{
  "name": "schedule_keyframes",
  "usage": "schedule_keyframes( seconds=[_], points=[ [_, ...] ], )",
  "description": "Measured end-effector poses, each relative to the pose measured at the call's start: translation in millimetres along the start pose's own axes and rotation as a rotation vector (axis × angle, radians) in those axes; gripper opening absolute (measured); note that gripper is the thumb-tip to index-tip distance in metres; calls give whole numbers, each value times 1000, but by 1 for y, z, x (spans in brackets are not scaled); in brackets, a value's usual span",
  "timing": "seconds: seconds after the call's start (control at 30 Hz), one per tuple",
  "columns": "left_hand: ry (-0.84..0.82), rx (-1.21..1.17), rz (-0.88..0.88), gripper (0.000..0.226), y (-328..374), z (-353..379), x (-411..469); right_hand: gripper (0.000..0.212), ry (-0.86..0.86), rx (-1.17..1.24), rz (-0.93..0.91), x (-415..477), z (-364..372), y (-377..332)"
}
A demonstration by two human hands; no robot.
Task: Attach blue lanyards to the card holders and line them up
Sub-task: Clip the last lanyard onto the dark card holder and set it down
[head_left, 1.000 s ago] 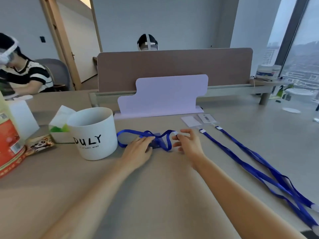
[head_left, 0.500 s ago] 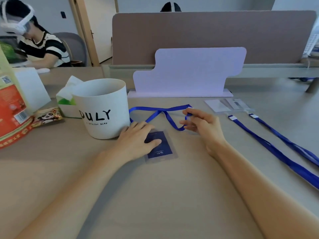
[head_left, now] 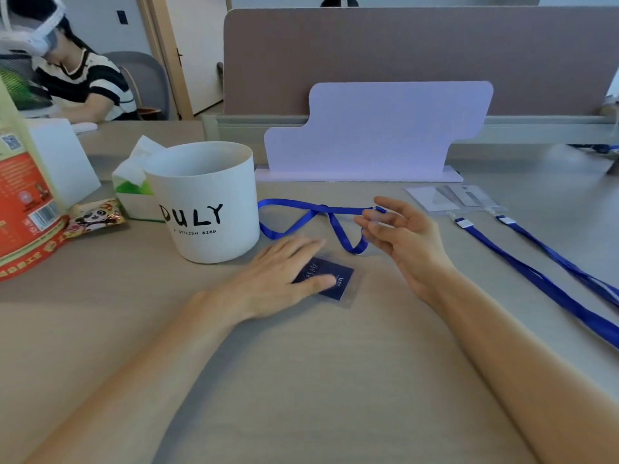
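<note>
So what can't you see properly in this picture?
Head view:
- Card holder: the left hand covers part; print too small to read.
- Lanyard end: blurred at the fingertips of the right hand; grip unclear.
- Two spare lanyards: cut off by right edge.
- Orange packet: cut off left.

The left hand (head_left: 284, 279) was bare, the forearm (head_left: 150, 373) behind it uncovered to the frame's edge. Right hand (head_left: 408, 242) matched: bare wrist, bare forearm.
</note>
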State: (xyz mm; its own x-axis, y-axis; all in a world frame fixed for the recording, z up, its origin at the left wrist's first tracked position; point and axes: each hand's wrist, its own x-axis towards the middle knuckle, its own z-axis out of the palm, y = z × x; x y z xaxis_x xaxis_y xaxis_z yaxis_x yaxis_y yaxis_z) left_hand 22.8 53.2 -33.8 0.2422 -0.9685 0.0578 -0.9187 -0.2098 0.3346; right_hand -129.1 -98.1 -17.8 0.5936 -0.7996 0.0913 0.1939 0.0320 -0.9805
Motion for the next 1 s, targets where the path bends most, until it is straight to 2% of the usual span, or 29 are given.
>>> schedule_keyframes(
  seconds=[0.07, 0.23, 0.4, 0.53, 0.63, 0.73, 0.87, 1.0],
  points=[
    [-11, 17, 22, 80, 2, -3, 0, 40, 14, 23, 21, 0, -1, -2],
    [3, 2, -86, 93, 9, -14, 0, 39, 42, 12, 61, -4, 3, -6],
    [-32, -43, -166, 74, 8, -14, -1, 31, -37, 185, 121, -8, 10, -8],
    [-30, -135, -174, 62, 8, -16, -3, 19, -78, 173, 148, -9, 14, -9],
    [-5, -271, -175, 46, 8, -17, -3, 25, -132, 140, 173, -10, 15, -10],
    [41, -331, -164, 27, 8, -15, -3, 35, -141, -153, 45, -11, 15, -9],
    [180, -363, -159, 20, 6, -14, -2, 11, -20, -670, -277, -13, 17, -7],
    [312, -352, -140, 17, 4, -17, -2, 20, -18, -1084, -471, -10, 12, -1]
  ],
)
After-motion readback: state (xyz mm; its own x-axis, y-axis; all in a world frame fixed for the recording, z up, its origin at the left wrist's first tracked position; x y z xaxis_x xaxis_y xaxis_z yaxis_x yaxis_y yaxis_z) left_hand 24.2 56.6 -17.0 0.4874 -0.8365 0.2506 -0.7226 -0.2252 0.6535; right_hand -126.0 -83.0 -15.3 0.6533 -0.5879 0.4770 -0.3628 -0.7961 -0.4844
